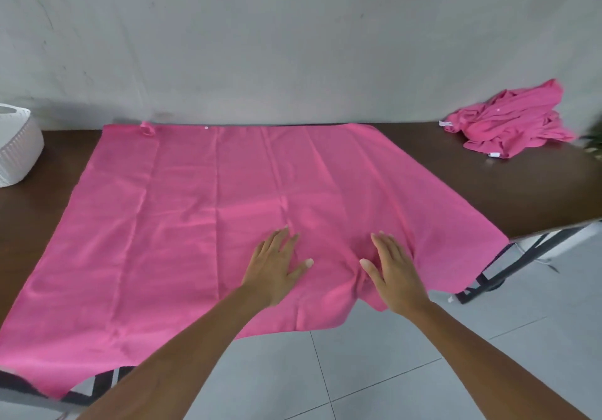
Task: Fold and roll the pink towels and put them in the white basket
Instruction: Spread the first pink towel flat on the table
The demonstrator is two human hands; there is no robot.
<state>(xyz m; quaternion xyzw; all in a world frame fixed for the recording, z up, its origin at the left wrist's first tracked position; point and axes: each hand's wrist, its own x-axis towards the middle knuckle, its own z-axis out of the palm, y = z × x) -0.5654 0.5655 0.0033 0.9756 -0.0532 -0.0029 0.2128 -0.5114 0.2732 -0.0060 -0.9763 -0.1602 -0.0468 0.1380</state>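
Pink cloth covers most of the dark brown wooden table (pixel 508 178): 1 large pink towel (pixel 202 224) lies spread flat, its near edge hanging over the table's front. The left hand (pixel 272 264) and right hand (pixel 392 269) both press on it near that edge, palms down, fingers straight. A crumpled heap of pink towels (pixel 511 123) sits at the far right, showing small white tags too small to read. The ribbed white basket (pixel 14 146) stands at the far left.

one spread pink towel (pixel 195 224), one crumpled towel heap (pixel 511 123), one white basket (pixel 16 149), two hands (pixel 277 263)
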